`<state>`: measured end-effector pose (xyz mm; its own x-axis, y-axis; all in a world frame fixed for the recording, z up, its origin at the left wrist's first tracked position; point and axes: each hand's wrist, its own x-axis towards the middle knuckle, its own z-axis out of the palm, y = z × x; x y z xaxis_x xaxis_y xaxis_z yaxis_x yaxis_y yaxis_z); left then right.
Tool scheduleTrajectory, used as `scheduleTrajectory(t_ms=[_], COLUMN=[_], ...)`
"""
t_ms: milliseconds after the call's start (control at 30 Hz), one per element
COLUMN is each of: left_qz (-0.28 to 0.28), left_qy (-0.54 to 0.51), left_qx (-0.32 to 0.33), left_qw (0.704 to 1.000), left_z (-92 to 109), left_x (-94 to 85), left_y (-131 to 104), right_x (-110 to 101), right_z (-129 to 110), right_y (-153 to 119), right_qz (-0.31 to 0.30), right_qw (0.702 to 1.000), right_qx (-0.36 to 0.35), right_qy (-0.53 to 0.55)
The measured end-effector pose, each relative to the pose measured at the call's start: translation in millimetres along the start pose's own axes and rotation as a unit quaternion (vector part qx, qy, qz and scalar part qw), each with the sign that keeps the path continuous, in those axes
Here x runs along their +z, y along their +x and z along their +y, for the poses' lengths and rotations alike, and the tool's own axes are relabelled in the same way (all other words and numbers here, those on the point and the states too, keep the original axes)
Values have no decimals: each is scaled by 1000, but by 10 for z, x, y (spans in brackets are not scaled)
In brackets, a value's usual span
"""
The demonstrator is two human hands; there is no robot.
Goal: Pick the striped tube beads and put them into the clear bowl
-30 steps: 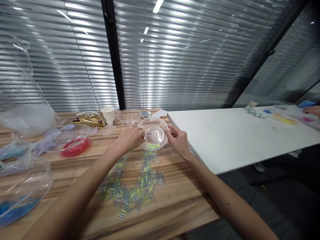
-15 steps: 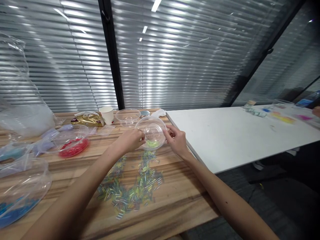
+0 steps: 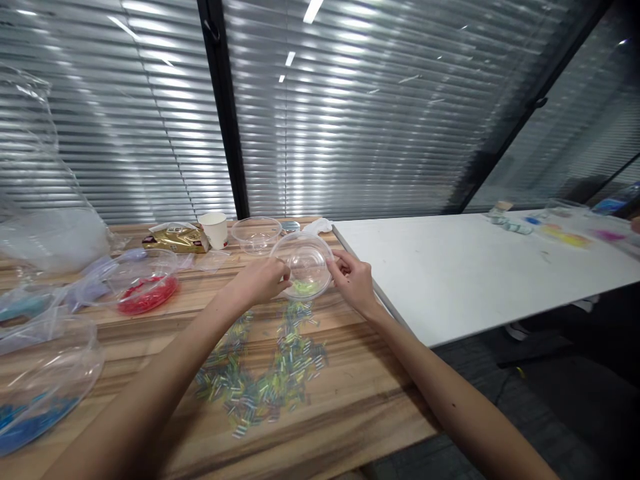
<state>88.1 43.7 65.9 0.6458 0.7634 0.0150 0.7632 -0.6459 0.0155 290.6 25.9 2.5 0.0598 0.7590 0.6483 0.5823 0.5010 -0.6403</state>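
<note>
A clear plastic bowl (image 3: 311, 259) is tilted towards me above the wooden table, with yellow-green pieces (image 3: 305, 287) gathered at its lower edge. My left hand (image 3: 267, 275) is closed on the bowl's left rim, fingers curled. On the opposite side, my right hand (image 3: 354, 279) pinches the rim between thumb and fingers. Below the bowl, many short yellow, green and bluish tube-like pieces (image 3: 270, 383) lie scattered on the wood. My left forearm covers some of the table on that side.
Further left are clear containers of red pieces (image 3: 147, 295) and blue pieces (image 3: 35, 420). A paper cup (image 3: 214, 231), a gold packet (image 3: 175, 239) and another clear bowl (image 3: 257, 233) stand along the back. A white table (image 3: 450, 267) adjoins on the right; part of another person's hand shows at the far right.
</note>
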Motion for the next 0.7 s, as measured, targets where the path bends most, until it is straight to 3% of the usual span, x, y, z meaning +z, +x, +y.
scheduleTrajectory(t_ms=[233, 400, 700], left_qz=[-4, 0, 8], left_qy=[7, 5, -10], left_qx=[8, 10, 26], left_qw=[1000, 1000, 1000], left_z=[15, 12, -6], left_x=[11, 29, 35], left_y=[-2, 8, 25], right_x=[-2, 36, 31], right_z=[24, 54, 24], right_y=[8, -6, -17], right_qz=[-76, -162, -140], right_qw=[996, 986, 990], right_qx=[45, 22, 12], right_qy=[24, 26, 12])
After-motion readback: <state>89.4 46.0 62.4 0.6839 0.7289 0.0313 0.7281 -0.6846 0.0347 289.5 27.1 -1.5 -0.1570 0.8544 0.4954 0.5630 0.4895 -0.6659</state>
